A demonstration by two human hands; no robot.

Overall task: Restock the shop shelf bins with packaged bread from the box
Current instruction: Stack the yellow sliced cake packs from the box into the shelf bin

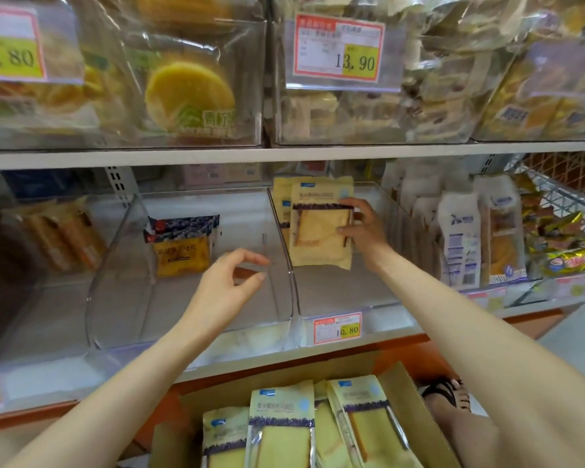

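From the head camera, the clear bin (338, 292) with the 10.80 price tag (337, 327) on its front serves as the marker. Inside it, toward the back, the right hand (362, 228) grips a bread packet (321, 231) by its right edge, thumb across the front, holding it upright. The packet is a flat pale-yellow pouch with a dark purple band under the printed top and a clear window showing a yellow slice of cake-like bread. A second pouch (282, 194) of the same kind stands just behind it in the bin. Left of the bin, over the neighbouring bin (122, 265), the left hand (230, 282) hovers with fingers loosely curled, holding nothing. A blue-topped packet (183, 244) stands at the back of that neighbour. Below the bin, the cardboard box (402, 383) holds more matching pouches (281, 430), standing on end.
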